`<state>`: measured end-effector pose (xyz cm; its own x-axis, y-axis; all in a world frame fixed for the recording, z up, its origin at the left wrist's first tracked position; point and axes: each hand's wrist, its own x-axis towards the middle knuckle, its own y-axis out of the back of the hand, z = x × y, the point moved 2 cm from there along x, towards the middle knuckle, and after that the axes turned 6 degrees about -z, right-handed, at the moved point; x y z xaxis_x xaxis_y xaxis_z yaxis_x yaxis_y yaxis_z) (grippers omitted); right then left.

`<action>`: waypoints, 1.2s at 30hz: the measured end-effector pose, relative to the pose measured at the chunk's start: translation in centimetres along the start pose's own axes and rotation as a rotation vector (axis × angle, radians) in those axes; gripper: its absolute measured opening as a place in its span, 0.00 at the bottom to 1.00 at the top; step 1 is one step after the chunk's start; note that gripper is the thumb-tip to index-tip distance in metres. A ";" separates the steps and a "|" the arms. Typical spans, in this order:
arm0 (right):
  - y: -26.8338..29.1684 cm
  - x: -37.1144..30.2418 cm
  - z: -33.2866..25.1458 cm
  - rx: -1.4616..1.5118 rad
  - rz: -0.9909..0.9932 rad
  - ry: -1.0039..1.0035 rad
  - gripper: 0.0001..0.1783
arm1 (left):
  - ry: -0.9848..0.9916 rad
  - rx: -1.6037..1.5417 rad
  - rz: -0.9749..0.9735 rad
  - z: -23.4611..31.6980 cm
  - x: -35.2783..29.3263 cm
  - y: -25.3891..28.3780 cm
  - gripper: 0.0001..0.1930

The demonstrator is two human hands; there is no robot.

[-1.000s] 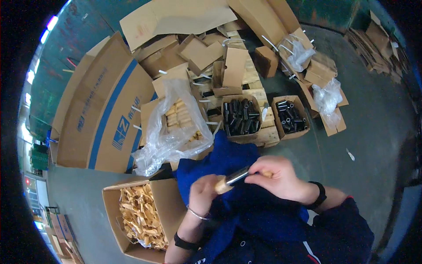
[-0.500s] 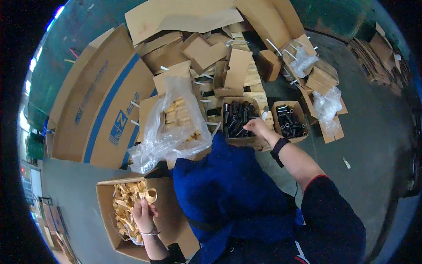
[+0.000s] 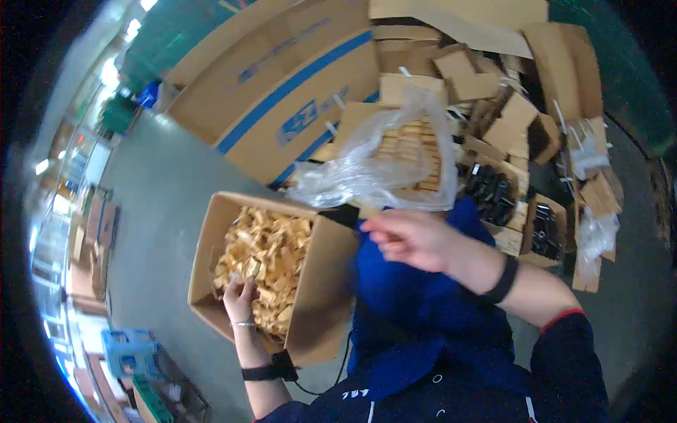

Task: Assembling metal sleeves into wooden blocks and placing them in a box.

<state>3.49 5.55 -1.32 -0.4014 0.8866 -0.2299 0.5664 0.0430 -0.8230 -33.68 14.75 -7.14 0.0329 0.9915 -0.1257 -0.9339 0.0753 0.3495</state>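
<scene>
My left hand (image 3: 241,295) is inside a cardboard box (image 3: 324,282) on the left, its fingers pressed together over a heap of curled tan paper-like pieces (image 3: 271,243). Whether it holds one of them is not clear. My right hand (image 3: 412,241) hovers in front of my blue apron (image 3: 391,282), thumb and fingers closed in a pinch. Anything between those fingertips is too small or blurred to make out. Black tube-like parts fill an open carton (image 3: 509,229) beyond my right forearm, and more lie in a second carton (image 3: 560,255) beside it.
Clear plastic film (image 3: 352,180) drapes over a carton of tan-wrapped pieces (image 3: 416,151) ahead. Large cardboard sheets with a blue stripe (image 3: 296,99) stand at the back left. Flattened boxes (image 3: 469,74) pile up behind. A blue plastic stool (image 3: 130,352) is at the far left.
My view has swung left. The right hand has come away from the black parts toward the left box. The left hand held up a curled tan piece before and is now lower in the heap.
</scene>
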 end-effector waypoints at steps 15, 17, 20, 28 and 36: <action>2.5 0.7 -0.9 -1.381 0.188 0.619 0.25 | -0.241 0.087 0.083 -3.0 -0.4 1.1 0.26; 7.0 -6.2 -4.7 -1.253 0.613 0.618 0.18 | -0.515 0.376 0.006 1.7 -0.7 -3.8 0.23; 18.0 -15.5 -3.9 -1.070 1.025 0.688 0.14 | -0.392 0.113 -0.387 9.9 -2.1 -13.4 0.22; 28.4 -24.1 3.0 -0.973 1.250 0.089 0.24 | -0.644 0.434 -1.308 19.2 -4.4 -36.4 0.14; 34.0 -20.2 -0.4 -1.045 1.404 0.159 0.30 | -0.626 1.133 -1.202 12.6 -1.0 -57.0 0.23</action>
<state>31.13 -10.74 -24.40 0.7844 0.5380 -0.3086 0.5997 -0.5308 0.5988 23.97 10.79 -15.21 0.8248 0.2050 -0.5270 0.3814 0.4865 0.7860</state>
